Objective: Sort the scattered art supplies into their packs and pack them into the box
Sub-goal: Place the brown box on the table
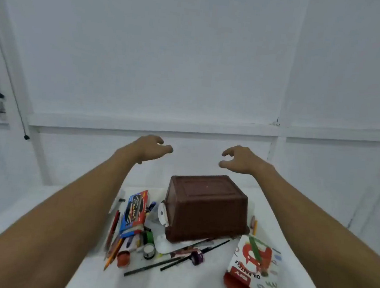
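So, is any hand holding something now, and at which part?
No. The left hand and the right hand are both empty, fingers loosely curled, raised above the upturned brown box without touching it.

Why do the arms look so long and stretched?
Head view: the wide-angle lens stretches things near the edges, so both arms balloon toward the corners; the left hand and right hand look small; lighting is soft; the brown box looks slightly blurry.
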The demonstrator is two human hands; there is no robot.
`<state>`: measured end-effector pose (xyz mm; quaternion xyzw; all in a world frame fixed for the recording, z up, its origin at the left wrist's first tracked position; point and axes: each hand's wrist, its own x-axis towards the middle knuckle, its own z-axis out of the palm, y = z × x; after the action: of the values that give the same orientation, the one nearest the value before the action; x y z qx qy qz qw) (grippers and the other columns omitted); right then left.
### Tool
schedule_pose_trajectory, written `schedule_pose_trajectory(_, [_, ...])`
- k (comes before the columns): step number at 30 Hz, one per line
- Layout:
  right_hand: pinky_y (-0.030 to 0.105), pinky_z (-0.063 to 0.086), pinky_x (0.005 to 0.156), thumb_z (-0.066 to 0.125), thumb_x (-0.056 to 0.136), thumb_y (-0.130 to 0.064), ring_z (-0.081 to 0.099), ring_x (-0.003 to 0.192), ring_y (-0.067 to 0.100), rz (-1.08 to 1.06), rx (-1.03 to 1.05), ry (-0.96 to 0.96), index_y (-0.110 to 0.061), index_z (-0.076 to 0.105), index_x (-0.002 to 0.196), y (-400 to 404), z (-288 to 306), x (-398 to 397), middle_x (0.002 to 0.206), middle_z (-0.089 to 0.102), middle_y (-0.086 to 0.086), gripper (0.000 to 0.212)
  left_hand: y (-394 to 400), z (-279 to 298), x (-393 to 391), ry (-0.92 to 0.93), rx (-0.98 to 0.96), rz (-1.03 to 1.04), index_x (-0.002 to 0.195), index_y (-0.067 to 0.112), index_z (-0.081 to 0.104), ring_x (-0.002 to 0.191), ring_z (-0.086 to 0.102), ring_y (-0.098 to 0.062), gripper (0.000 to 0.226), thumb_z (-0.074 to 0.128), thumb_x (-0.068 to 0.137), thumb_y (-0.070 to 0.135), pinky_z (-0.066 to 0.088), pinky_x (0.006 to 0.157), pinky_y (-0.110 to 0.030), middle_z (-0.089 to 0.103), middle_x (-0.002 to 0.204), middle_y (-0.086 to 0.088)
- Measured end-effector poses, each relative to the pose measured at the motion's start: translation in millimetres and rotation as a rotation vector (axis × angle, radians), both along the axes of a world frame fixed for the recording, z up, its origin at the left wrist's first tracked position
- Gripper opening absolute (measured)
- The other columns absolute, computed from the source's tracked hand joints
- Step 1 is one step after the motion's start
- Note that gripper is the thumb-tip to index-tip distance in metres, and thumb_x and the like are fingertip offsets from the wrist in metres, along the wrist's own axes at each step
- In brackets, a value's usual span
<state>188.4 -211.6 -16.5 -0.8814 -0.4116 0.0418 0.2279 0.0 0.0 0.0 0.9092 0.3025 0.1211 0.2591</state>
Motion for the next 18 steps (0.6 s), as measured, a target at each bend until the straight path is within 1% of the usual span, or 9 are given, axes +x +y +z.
schedule_pose_trajectory(2, [0.033,0.035,0.103,0.065,0.082,-0.041,0.043,0.130,0.022,-0.038,-0.051,0.034,-0.017,0.051,0.134,-11.0,-26.8,6.9,0.142,0.045,0.007,0.059,-4.7,-29.2,7.2,0.031,-0.133,0.028,0.143,0.015,0.038,0.119,0.051,-0.031,0.070,0.054,0.087,0.054,0.053,0.081,-0.042,0.043,0.143,-0.009])
schedule_pose_trajectory(5, [0.034,0.034,0.107,0.066,0.080,-0.052,0.041,0.133,0.024,-0.114,-0.074,0.154,-0.012,0.040,0.142,-26.9,-79.9,25.6,0.146,0.041,0.009,0.078,-11.6,-84.3,17.8,0.067,-0.288,0.086,0.144,0.010,0.036,0.110,0.054,-0.031,0.077,0.056,0.086,0.056,0.054,0.083,-0.044,0.042,0.142,-0.011])
schedule_pose_trajectory(8, [0.034,0.035,0.105,0.066,0.077,-0.058,0.041,0.132,0.025,-0.184,-0.027,0.287,-0.009,0.031,0.146,-32.6,-110.2,43.6,0.147,0.040,0.010,0.091,-19.2,-115.7,31.5,0.050,-0.436,0.145,0.131,0.009,0.045,0.099,0.056,-0.032,0.068,0.056,0.085,0.059,0.054,0.084,-0.049,0.047,0.124,-0.010])
schedule_pose_trajectory(9, [0.033,0.037,0.101,0.066,0.077,-0.059,0.044,0.130,0.025,-0.188,-0.010,0.322,-0.009,0.032,0.145,-32.8,-117.8,48.3,0.145,0.042,0.010,0.091,-20.1,-124.6,36.1,0.039,-0.488,0.160,0.125,0.012,0.046,0.097,0.056,-0.032,0.063,0.056,0.085,0.059,0.054,0.084,-0.050,0.047,0.118,-0.008])
schedule_pose_trajectory(12, [0.029,0.044,0.089,0.068,0.074,-0.059,0.055,0.111,0.021,-0.153,0.060,0.411,-0.016,0.047,0.133,-29.7,-131.1,57.0,0.131,0.055,0.007,0.076,-25.8,-139.8,46.9,0.045,-0.556,0.188,0.125,0.016,0.047,0.100,0.057,-0.032,0.063,0.056,0.083,0.062,0.055,0.083,-0.049,0.052,0.114,-0.007])
schedule_pose_trajectory(13, [0.030,0.046,0.088,0.070,0.072,-0.058,0.057,0.107,0.020,-0.140,0.096,0.449,-0.017,0.047,0.132,-28.1,-133.2,59.6,0.129,0.056,0.005,0.076,-27.1,-143.0,50.1,0.049,-0.566,0.192,0.125,0.017,0.048,0.100,0.057,-0.032,0.063,0.056,0.082,0.064,0.055,0.082,-0.049,0.055,0.115,-0.007])
schedule_pose_trajectory(16, [0.032,0.049,0.086,0.078,0.067,-0.055,0.057,0.108,0.020,-0.137,0.168,0.589,-0.015,0.034,0.142,-26.6,-137.5,67.5,0.131,0.051,0.005,0.096,-31.9,-149.8,55.0,0.029,-0.629,0.216,0.121,0.022,0.051,0.095,0.062,-0.034,0.064,0.059,0.076,0.066,0.056,0.081,-0.051,0.060,0.113,-0.009])
schedule_pose_trajectory(17, [0.029,0.050,0.081,0.080,0.066,-0.052,0.059,0.104,0.019,-0.131,0.185,0.632,-0.014,0.037,0.140,-26.9,-139.0,68.5,0.128,0.053,0.004,0.093,-33.3,-151.7,55.9,0.014,-0.653,0.217,0.119,0.024,0.052,0.094,0.063,-0.034,0.064,0.061,0.073,0.067,0.055,0.082,-0.052,0.062,0.111,-0.010])
schedule_pose_trajectory(18, [0.026,0.051,0.076,0.081,0.066,-0.049,0.061,0.099,0.016,-0.118,0.205,0.672,-0.013,0.045,0.133,-28.1,-139.5,68.1,0.123,0.058,0.002,0.085,-35.5,-152.3,55.8,0.001,-0.672,0.217,0.119,0.025,0.052,0.093,0.064,-0.033,0.064,0.063,0.072,0.067,0.055,0.082,-0.052,0.063,0.110,-0.009])
